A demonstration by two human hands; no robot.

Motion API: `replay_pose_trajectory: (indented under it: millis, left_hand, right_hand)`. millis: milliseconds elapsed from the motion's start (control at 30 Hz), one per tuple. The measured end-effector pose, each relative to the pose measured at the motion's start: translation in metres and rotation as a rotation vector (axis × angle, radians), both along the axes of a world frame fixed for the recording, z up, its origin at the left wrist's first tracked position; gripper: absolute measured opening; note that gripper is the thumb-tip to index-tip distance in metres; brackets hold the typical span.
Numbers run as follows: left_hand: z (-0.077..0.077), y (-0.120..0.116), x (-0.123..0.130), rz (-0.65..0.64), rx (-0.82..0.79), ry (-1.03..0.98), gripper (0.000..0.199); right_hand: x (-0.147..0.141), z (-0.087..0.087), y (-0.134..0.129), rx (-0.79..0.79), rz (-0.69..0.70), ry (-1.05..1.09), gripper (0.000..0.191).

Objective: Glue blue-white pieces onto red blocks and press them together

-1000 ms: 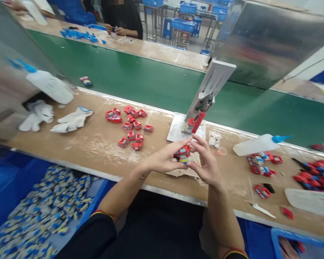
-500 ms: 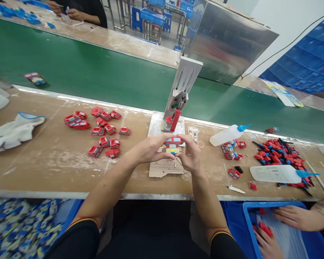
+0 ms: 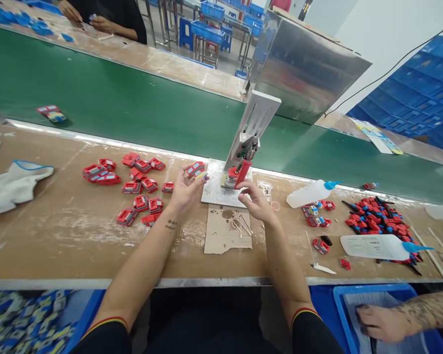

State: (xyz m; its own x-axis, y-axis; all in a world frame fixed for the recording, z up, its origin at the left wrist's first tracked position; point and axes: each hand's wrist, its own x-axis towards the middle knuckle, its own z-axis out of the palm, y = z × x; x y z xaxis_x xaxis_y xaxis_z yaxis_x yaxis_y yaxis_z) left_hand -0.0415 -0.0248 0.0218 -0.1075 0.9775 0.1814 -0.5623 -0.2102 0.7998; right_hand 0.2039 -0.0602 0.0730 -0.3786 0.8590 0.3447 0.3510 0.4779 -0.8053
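My left hand [image 3: 186, 192] grips a red and grey toy piece [image 3: 197, 170] with light-blue panels and a yellow end, held above the bench left of a toggle clamp press [image 3: 249, 140]. My right hand [image 3: 254, 200] is at the lower end of the press's red handle [image 3: 244, 174], fingers bent with a gap between thumb and forefinger. Red material [image 3: 233, 172] shows at the press's foot beside the handle. The press stands on a pale base plate [image 3: 217, 195]. Nearer me lies stained cardboard [image 3: 216, 236] with cotton swabs [image 3: 246, 224] on it.
Red toy shells [image 3: 132, 187] lie left. On the right are glue bottles [image 3: 306, 193], a pile of red and black parts [image 3: 384, 216] and a white knife [image 3: 324, 269]. A green conveyor [image 3: 151, 103] runs behind. A co-worker's hand [image 3: 384, 322] is over a blue bin [image 3: 341, 305].
Both hands held the toy piece together in front of the press. Now my left hand has carried it left, and my right hand has let go and reached the red handle.
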Motion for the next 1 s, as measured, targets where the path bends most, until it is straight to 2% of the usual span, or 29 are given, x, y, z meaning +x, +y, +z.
replay_pose_trajectory:
  millis: [67,133,233,300,367,400,433,467,500,567,600,667,733,767,833,900,1000]
  left_hand:
    - [-0.004,0.002,0.001,0.000,-0.038,-0.051,0.069]
    - [-0.006,0.002,0.001,-0.007,-0.051,-0.066,0.067]
    - [-0.008,0.001,0.002,-0.029,-0.055,-0.057,0.065]
    - [-0.009,0.000,0.002,-0.040,-0.068,-0.052,0.064]
    - [-0.009,-0.001,0.003,-0.046,-0.082,-0.048,0.062]
    - [-0.009,-0.001,0.003,-0.050,-0.083,-0.041,0.061]
    - [-0.009,-0.001,0.004,-0.053,-0.079,-0.031,0.060]
    - [-0.009,-0.002,0.004,-0.054,-0.073,-0.016,0.060]
    - [-0.009,-0.002,0.005,-0.052,-0.067,0.001,0.060]
    - [-0.011,-0.002,0.005,-0.041,-0.062,0.027,0.061]
    - [-0.011,-0.002,0.006,-0.036,-0.064,0.031,0.062]
    - [-0.012,-0.002,0.006,-0.034,-0.072,0.028,0.062]
    - [-0.013,-0.001,0.005,-0.045,-0.080,0.032,0.060]
    - [-0.013,-0.001,0.005,-0.052,-0.082,0.040,0.060]
    - [-0.014,0.000,0.004,-0.055,-0.079,0.055,0.060]
    - [-0.015,0.001,0.002,-0.050,-0.075,0.070,0.061]
    - [-0.017,0.002,-0.001,-0.048,-0.069,0.094,0.061]
  right_hand:
    - [0.001,0.010,-0.005,0.005,0.059,0.025,0.045]
    - [0.005,0.029,-0.018,0.052,0.088,0.097,0.043]
    - [0.002,0.080,-0.029,0.187,0.089,0.268,0.048]
    - [-0.008,0.123,-0.015,0.259,0.031,0.286,0.061]
    - [-0.019,0.158,0.014,0.279,0.051,0.315,0.074]
    - [-0.022,0.168,0.028,0.280,0.053,0.324,0.077]
    - [-0.023,0.170,0.040,0.284,0.029,0.299,0.080]
    - [-0.021,0.165,0.047,0.310,-0.021,0.262,0.082]
    - [-0.017,0.152,0.048,0.347,-0.097,0.208,0.082]
    - [-0.004,0.107,0.036,0.425,-0.269,0.074,0.077]
    - [0.005,0.080,0.025,0.444,-0.304,0.005,0.072]
    - [0.019,0.028,0.002,0.339,-0.275,-0.174,0.051]
    - [0.027,-0.006,-0.015,0.206,-0.229,-0.310,0.033]
    - [0.029,-0.014,-0.019,0.153,-0.188,-0.356,0.029]
    - [0.027,-0.016,-0.019,0.097,-0.087,-0.424,0.029]
    - [0.022,-0.005,-0.013,0.059,0.019,-0.512,0.029]
    - [0.009,0.022,-0.004,-0.002,0.116,-0.699,0.027]
